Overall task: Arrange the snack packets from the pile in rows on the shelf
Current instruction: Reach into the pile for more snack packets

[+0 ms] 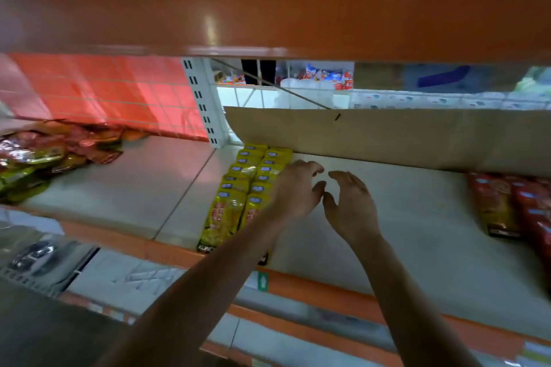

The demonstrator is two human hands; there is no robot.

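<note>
Where the pale shelf (pixel 417 232) begins beside its slotted upright post (pixel 202 101), yellow snack packets (pixel 229 205) lie in two overlapping rows running front to back. Left hand (pixel 293 191): fingers loosely curled, holding nothing, set over the edge of the right-hand row; contact cannot be told. Right hand (pixel 353 202): relaxed and spread, empty, just beside the left, above bare shelf. Pile (pixel 44 155) of red, orange and green packets: far left, well apart. Red packets (pixel 512 205): far right, lying flat. Cardboard sheet (pixel 387 134): along the back.
</note>
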